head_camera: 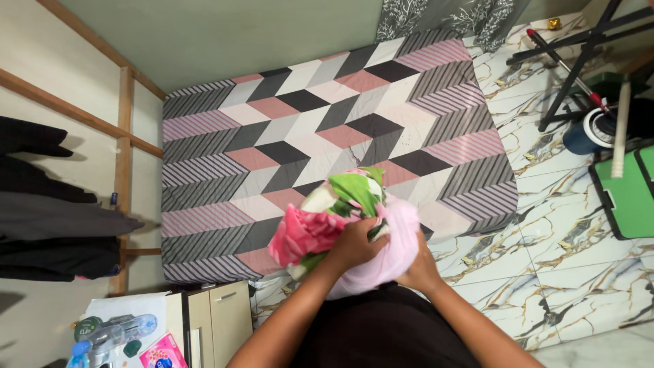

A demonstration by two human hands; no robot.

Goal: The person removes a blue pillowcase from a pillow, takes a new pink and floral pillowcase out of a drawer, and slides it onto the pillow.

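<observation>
**Both hands wrapped around a floral bundle, held over the bed's near edge**

Fingers first: those of the left hand (354, 244) curl over the top of the floral bundle (340, 221), pressed into the cloth and closed on it. The right hand (421, 271) comes in from below and behind, its fingers mostly hidden under the pale pink fabric, so it seems to cup the bundle, though I cannot tell how tightly they close.

From the head camera, looking straight down, the bundle sits bunched up between the two hands, pink, green and white print outward, pale pink part to the right. It is held clear of the bed (327, 129), just above its near edge and close to the body; one hand on top and one beneath keeps the loose cloth gathered rather than spilling.

The bed carries a sheet of grey, pink and black chevron blocks, lying flat. To the right is marbled floor (545, 225), with a green board (630, 197) and a dark stand (579, 61). At the lower left, a small cabinet (218, 313) and plastic bottles (112, 330); dark clothes (48, 225) hang at the left wall.
</observation>
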